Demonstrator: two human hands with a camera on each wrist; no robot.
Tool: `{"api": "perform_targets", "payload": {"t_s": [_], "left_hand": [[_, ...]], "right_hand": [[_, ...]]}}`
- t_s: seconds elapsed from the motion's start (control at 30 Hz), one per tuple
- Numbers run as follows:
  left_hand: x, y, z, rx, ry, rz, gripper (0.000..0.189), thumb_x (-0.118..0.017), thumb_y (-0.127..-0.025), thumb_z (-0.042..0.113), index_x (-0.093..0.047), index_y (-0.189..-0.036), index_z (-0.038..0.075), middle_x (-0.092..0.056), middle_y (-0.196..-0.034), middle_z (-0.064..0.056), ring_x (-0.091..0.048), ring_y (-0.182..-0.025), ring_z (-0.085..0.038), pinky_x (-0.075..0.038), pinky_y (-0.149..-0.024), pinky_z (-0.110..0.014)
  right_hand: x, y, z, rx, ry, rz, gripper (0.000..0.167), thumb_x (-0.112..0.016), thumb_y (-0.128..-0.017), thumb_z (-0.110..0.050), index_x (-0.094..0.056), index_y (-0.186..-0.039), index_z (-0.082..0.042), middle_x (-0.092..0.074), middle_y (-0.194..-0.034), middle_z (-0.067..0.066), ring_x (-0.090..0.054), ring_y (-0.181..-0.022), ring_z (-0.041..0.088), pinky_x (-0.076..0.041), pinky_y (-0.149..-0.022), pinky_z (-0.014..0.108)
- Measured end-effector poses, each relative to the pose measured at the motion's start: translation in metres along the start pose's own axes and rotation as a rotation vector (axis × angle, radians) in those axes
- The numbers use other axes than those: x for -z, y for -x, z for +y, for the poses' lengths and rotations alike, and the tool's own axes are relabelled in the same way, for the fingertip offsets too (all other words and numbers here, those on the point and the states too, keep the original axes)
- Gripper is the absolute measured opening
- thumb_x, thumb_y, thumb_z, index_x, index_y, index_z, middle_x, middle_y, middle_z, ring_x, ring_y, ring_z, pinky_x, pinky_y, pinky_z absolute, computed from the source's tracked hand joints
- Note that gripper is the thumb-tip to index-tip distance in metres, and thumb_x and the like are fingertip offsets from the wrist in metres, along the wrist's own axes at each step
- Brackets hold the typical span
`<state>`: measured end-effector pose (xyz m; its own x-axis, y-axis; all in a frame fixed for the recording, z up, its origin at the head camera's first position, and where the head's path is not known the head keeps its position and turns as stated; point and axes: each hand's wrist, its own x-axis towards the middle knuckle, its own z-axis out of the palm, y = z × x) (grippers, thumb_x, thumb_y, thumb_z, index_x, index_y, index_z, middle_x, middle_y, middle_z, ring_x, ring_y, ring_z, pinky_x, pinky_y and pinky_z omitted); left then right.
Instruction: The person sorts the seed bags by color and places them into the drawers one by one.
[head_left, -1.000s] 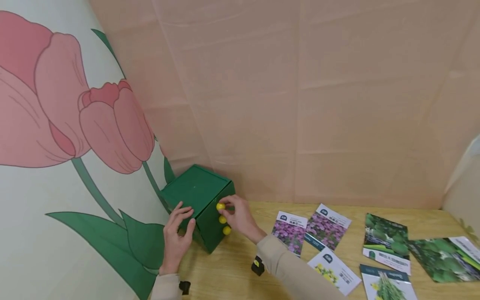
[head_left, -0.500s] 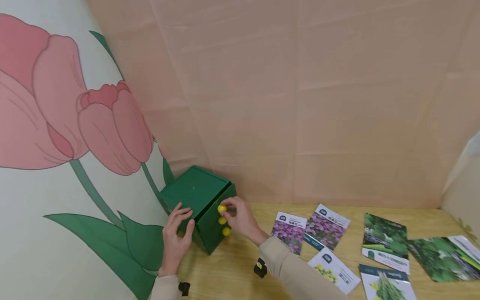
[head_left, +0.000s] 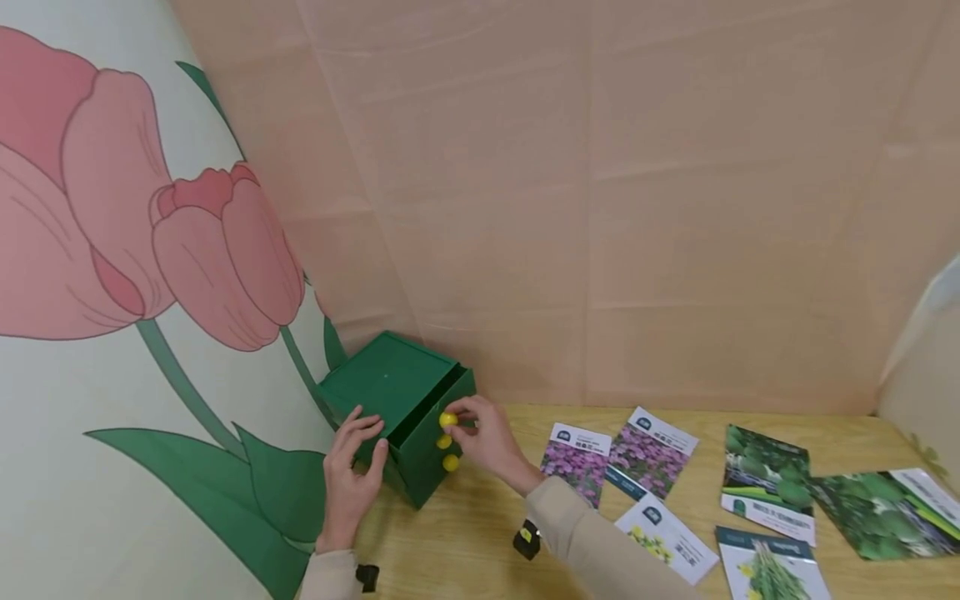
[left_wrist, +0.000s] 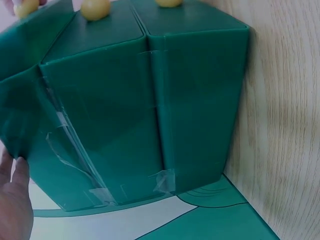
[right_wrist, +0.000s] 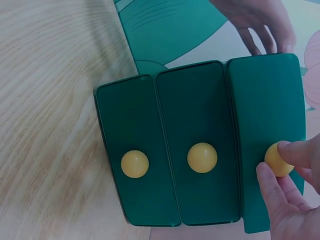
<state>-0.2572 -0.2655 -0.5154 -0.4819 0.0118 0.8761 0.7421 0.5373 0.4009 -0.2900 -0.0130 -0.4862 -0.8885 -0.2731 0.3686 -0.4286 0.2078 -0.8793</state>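
Note:
A green three-drawer cabinet (head_left: pixel 386 379) stands in the table's back left corner, with a round yellow knob on each drawer. My right hand (head_left: pixel 491 446) pinches the top knob (right_wrist: pixel 278 162) between thumb and fingers. The top drawer (right_wrist: pixel 265 95) juts out from the cabinet, leaving a dark gap under the top panel. Below it, the middle knob (right_wrist: pixel 202 157) and bottom knob (right_wrist: pixel 135 164) are untouched, their drawers flush. My left hand (head_left: pixel 351 483) has its fingertips at the cabinet's upper left edge, fingers loosely extended. Clear tape runs along the cabinet's side in the left wrist view.
Several seed packets lie to the right on the wooden table (head_left: pixel 442 558), among them a purple-flower packet (head_left: pixel 576 462), a yellow-flower packet (head_left: pixel 663 542) and a leafy green packet (head_left: pixel 888 517). A tulip-painted wall (head_left: pixel 60 400) borders the cabinet's left; a pinkish cloth (head_left: pixel 600 208) hangs behind.
The right hand has drawn the top knob slightly outward to the right, and the top drawer has come out with it, widening the gap. The left hand stays at the cabinet's edge.

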Motion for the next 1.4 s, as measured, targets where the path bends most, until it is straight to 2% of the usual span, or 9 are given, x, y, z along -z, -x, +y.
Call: {"api": "perform_targets", "payload": {"t_s": [0.27, 0.53, 0.93, 1.17, 1.4], "left_hand": [[-0.001, 0.000, 0.001, 0.002, -0.006, 0.016, 0.041, -0.077, -0.080, -0.020, -0.077, -0.116, 0.001, -0.071, -0.123, -0.024, -0.053, -0.136, -0.054, -0.045, -0.123, -0.035], [-0.001, 0.001, 0.006, 0.027, -0.003, -0.002, 0.038, -0.076, -0.084, -0.018, -0.077, -0.117, 0.002, -0.070, -0.124, -0.023, -0.053, -0.140, -0.048, -0.043, -0.124, -0.030], [0.001, 0.000, 0.006, 0.061, 0.003, -0.010, 0.036, -0.076, -0.087, -0.015, -0.077, -0.118, 0.003, -0.070, -0.125, -0.021, -0.052, -0.141, -0.049, -0.043, -0.125, -0.030], [0.001, 0.001, 0.003, 0.039, -0.004, 0.003, 0.039, -0.077, -0.084, -0.016, -0.077, -0.118, 0.003, -0.070, -0.125, -0.022, -0.053, -0.140, -0.048, -0.043, -0.124, -0.029], [0.001, 0.002, 0.002, 0.032, -0.001, -0.005, 0.036, -0.076, -0.088, -0.013, -0.077, -0.119, 0.004, -0.070, -0.127, -0.020, -0.052, -0.141, -0.048, -0.043, -0.125, -0.031]], "right_hand": [[0.007, 0.006, -0.004, -0.020, -0.006, -0.005, 0.020, -0.076, -0.097, -0.001, -0.075, -0.117, -0.005, -0.069, -0.117, 0.012, -0.072, -0.113, 0.034, -0.067, -0.090, 0.032], [0.008, 0.011, -0.002, -0.026, -0.022, 0.010, 0.021, -0.077, -0.096, 0.002, -0.075, -0.116, -0.003, -0.069, -0.117, 0.014, -0.071, -0.114, 0.036, -0.066, -0.091, 0.030], [0.012, 0.018, -0.002, -0.022, -0.016, 0.029, 0.022, -0.078, -0.095, 0.002, -0.075, -0.116, -0.004, -0.070, -0.118, 0.013, -0.072, -0.114, 0.034, -0.066, -0.090, 0.028], [0.017, 0.024, -0.003, -0.017, -0.031, 0.031, 0.020, -0.078, -0.096, 0.001, -0.076, -0.114, -0.004, -0.070, -0.116, 0.014, -0.073, -0.112, 0.036, -0.066, -0.089, 0.028], [0.020, 0.029, -0.008, -0.007, -0.031, 0.035, 0.021, -0.078, -0.095, 0.003, -0.076, -0.114, -0.004, -0.070, -0.118, 0.013, -0.073, -0.112, 0.032, -0.066, -0.090, 0.028]]}}
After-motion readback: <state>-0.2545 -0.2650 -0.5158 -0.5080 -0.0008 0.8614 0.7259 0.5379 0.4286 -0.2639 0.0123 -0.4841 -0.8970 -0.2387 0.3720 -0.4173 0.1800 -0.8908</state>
